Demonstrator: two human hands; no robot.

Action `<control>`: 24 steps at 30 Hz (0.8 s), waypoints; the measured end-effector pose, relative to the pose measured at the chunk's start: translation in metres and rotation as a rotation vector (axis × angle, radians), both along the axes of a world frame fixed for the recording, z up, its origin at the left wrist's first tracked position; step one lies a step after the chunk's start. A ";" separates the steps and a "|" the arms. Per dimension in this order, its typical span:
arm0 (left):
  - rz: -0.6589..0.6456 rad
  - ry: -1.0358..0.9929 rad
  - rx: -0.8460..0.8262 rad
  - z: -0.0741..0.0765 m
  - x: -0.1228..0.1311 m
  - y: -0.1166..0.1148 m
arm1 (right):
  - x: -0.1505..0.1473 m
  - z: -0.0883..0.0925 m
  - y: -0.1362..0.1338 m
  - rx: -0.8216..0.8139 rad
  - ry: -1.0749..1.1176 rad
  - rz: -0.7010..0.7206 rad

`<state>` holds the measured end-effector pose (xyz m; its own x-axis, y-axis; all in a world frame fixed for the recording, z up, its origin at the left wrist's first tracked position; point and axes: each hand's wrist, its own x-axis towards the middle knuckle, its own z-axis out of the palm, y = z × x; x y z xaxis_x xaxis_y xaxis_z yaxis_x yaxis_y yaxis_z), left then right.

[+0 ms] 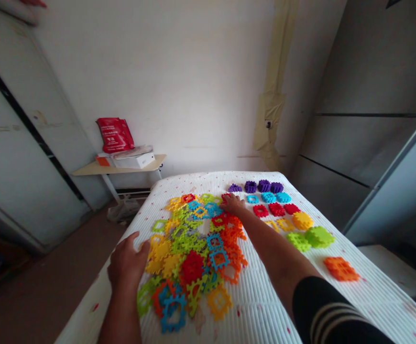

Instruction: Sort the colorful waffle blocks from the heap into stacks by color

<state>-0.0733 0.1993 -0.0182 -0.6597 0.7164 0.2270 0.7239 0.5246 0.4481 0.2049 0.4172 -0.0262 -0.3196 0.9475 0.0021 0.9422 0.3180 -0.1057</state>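
Note:
A loose pile of interlocking plastic building pieces [190, 234] in yellow, green, blue, red and orange lies on the bed-like surface. My left hand [127, 260] hovers at the pile's left edge, thumb and fingers apart, holding nothing. Stretched to the pile's far right, my right hand [233, 204] has its fingers closed on a red interlocking piece [225, 196], mostly hidden by them. Sorted stacks stand to the right: purple [264, 185], blue [268, 197], red [276, 209], yellow [302, 220], green [319, 237] and orange [340, 269].
A white ribbed cover [265, 306] with small red marks spreads under everything. Beyond it at left, a small table [86, 168] carries a red bag [114, 135] and a white box [139, 160]. Grey cabinet doors [366, 129] rise at right, with a wall behind.

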 end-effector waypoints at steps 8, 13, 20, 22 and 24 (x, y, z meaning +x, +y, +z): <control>0.027 -0.054 -0.030 -0.035 -0.023 0.015 | -0.014 -0.008 -0.002 0.012 0.090 -0.064; -0.037 -0.086 0.006 -0.041 -0.017 0.022 | -0.019 -0.008 -0.008 -0.013 0.167 -0.110; -0.108 -0.090 0.030 -0.041 -0.004 0.028 | -0.029 -0.008 -0.010 -0.047 0.322 -0.183; -0.133 -0.096 0.040 -0.042 -0.001 0.029 | -0.031 -0.006 -0.009 -0.084 0.391 -0.182; -0.149 -0.105 0.054 -0.043 0.001 0.029 | -0.032 -0.004 -0.010 -0.136 0.474 -0.166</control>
<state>-0.0721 0.2285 -0.0612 -0.5695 0.7965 0.2032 0.7393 0.3882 0.5502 0.1734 0.4074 -0.0306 -0.1583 0.9873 -0.0163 0.8176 0.1218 -0.5628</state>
